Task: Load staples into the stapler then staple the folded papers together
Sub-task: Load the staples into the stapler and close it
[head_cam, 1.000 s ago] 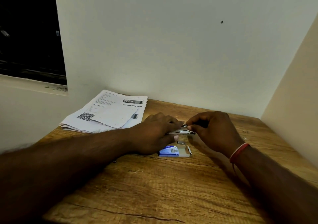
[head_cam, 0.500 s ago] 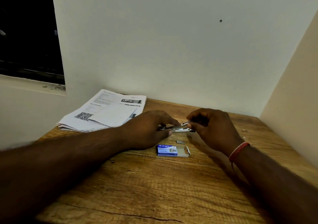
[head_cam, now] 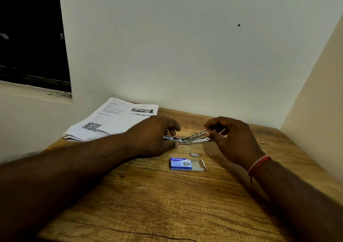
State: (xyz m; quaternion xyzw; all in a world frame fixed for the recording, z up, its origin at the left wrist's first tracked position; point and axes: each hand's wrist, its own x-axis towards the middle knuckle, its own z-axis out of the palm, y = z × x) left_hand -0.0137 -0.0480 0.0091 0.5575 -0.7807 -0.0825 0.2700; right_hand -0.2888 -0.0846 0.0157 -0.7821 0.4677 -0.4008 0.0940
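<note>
The stapler [head_cam: 187,139] is small, thin and made of shiny silver metal. It is in the middle of the frame, low over the brown wooden table [head_cam: 167,204], and both hands hold it. It is opened up like a beak: one shiny arm lies flat and another arm tilts up toward the right. The left hand [head_cam: 154,136] has its fingers curled around the left end of the stapler, with the thumb under it. The right hand [head_cam: 232,139] pinches the tilted-up arm with its thumb and fingers. There is a red band [head_cam: 259,164] on the right wrist. Just below the stapler, a little blue box [head_cam: 181,164] lies on the table with its right end open. A tiny grey strip of staples [head_cam: 194,154] lies between the box and the stapler. A pile of folded papers [head_cam: 111,121] with print and a square code sits at the middle left, by the wall.
</note>
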